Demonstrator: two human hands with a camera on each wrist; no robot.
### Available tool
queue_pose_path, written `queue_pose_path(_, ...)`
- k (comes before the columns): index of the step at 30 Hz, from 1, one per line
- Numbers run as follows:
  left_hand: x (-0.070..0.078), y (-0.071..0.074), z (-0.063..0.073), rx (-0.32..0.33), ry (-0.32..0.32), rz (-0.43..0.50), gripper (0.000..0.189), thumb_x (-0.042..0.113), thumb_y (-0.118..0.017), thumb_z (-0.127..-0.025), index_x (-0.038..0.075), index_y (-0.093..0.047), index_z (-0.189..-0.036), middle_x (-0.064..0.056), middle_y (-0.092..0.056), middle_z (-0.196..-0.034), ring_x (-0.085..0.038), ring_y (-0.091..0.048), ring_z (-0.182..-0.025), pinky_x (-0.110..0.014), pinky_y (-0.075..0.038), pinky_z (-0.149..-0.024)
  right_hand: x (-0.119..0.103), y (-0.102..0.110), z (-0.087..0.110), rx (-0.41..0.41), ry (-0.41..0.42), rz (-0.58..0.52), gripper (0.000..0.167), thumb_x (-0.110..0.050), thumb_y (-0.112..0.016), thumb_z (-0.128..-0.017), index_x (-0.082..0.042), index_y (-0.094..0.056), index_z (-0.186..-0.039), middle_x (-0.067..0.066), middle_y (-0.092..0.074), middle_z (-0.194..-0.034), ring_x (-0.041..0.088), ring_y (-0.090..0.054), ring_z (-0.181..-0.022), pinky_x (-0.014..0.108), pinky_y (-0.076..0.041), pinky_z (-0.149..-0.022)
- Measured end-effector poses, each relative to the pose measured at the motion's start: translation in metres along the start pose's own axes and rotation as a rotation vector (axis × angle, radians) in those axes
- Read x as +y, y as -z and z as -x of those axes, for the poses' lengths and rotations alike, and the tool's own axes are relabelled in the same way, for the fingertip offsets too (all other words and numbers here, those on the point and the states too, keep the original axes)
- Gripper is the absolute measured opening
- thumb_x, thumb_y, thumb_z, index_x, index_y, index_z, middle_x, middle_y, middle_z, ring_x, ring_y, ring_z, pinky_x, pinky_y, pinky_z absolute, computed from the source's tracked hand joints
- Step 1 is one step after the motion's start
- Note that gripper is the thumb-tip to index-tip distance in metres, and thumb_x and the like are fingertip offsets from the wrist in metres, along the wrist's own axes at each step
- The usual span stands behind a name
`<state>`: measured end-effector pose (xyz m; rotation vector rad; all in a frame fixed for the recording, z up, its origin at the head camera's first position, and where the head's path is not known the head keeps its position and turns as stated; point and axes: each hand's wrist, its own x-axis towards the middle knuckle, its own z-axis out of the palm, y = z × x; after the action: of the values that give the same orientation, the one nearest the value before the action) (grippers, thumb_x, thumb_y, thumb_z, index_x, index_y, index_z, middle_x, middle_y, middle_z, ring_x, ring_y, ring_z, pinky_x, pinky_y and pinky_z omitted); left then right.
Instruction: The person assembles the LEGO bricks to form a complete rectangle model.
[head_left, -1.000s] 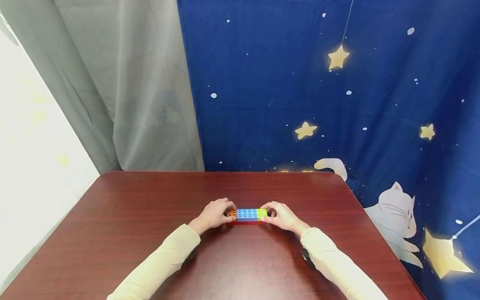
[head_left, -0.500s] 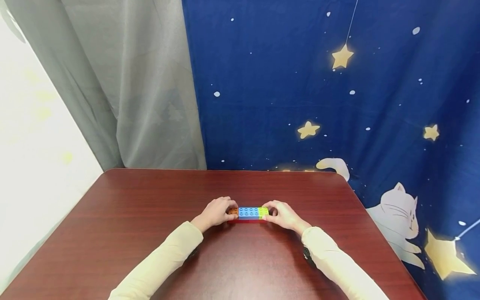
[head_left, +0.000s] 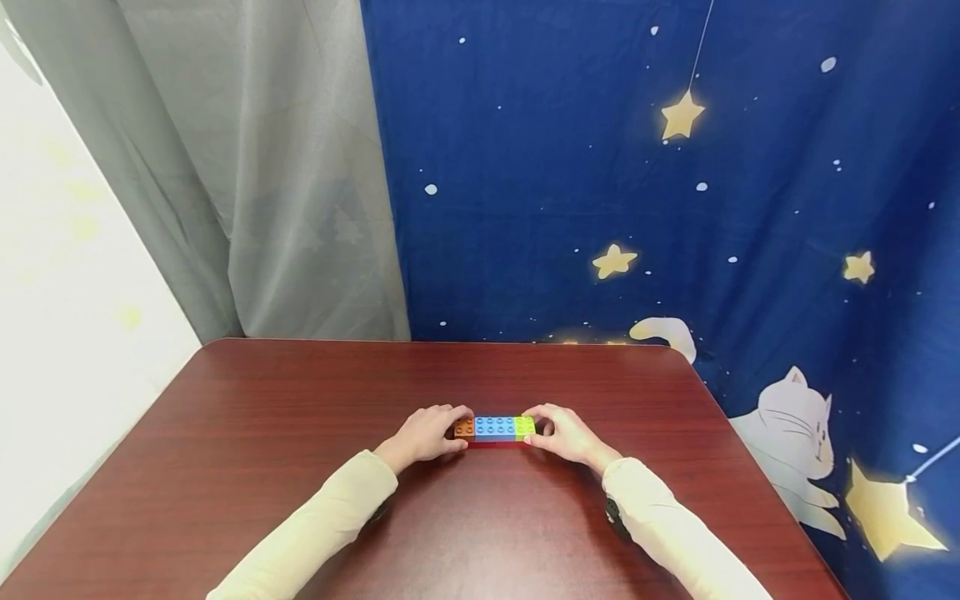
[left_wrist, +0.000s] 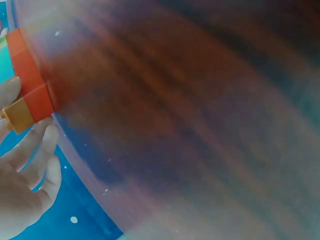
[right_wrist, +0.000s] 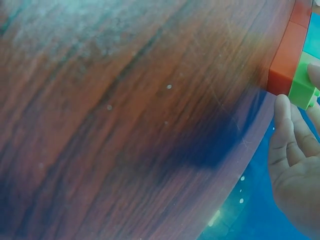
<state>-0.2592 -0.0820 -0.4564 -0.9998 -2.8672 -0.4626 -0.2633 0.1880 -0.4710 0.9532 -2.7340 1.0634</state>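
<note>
A row of studded toy building bricks sits in front of me in the head view. Its top layer has an orange brick (head_left: 464, 428) on the left, a blue brick (head_left: 495, 427) in the middle and a lime green brick (head_left: 524, 427) on the right. Under them runs a red layer (head_left: 498, 445), with seams showing in the left wrist view. My left hand (head_left: 424, 434) holds the orange end between thumb and fingers. At the opposite end my right hand (head_left: 567, 434) pinches the green brick, thumb in front and fingers behind. Other fingertips reach the red bricks (right_wrist: 286, 62) from the end.
The bricks stand on a dark red-brown wooden table (head_left: 495, 517) with rounded far corners. Behind it hang a grey curtain (head_left: 315, 208) and a blue curtain (head_left: 525, 167) with stars and a cat. A bright white surface (head_left: 67, 275) lies to the left.
The left hand has slid slightly to the left along the orange brick, uncovering more of its studs. The right hand keeps its hold, and the bricks stay in place.
</note>
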Motion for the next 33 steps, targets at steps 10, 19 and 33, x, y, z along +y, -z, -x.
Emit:
queue_pose_path(10,-0.004,-0.005,0.006,-0.019,0.004,0.099,0.043,0.020,-0.068,-0.077,0.015,-0.050,-0.115,-0.004,-0.057,-0.099,-0.017,-0.052,-0.083,-0.037,-0.042,-0.072,0.001,-0.003,0.003,-0.006,0.002,-0.043,0.038,-0.009,-0.069,-0.075,-0.003,-0.056,-0.110,0.005,-0.060,-0.087,0.009,-0.050,-0.056,0.023,-0.042,-0.051)
queue_pose_path(19,-0.011,-0.008,0.003,0.029,0.079,0.333,0.040,0.015,-0.066,-0.079,0.013,-0.046,-0.114,0.000,-0.055,-0.078,-0.009,-0.049,-0.060,-0.025,-0.041,-0.057,-0.001,-0.003,0.002,0.029,-0.018,-0.049,0.044,-0.010,-0.066,-0.079,-0.001,-0.050,-0.119,0.005,-0.058,-0.089,0.009,-0.053,-0.060,0.025,-0.044,-0.057)
queue_pose_path(33,-0.008,-0.009,0.002,0.095,0.060,0.249,0.043,0.020,-0.067,-0.079,0.013,-0.049,-0.117,-0.003,-0.054,-0.086,-0.015,-0.049,-0.070,-0.031,-0.041,-0.063,0.004,-0.012,0.001,0.023,-0.047,0.032,0.053,-0.012,-0.072,-0.072,-0.011,-0.047,-0.119,0.002,-0.055,-0.089,0.007,-0.050,-0.055,0.023,-0.043,-0.054)
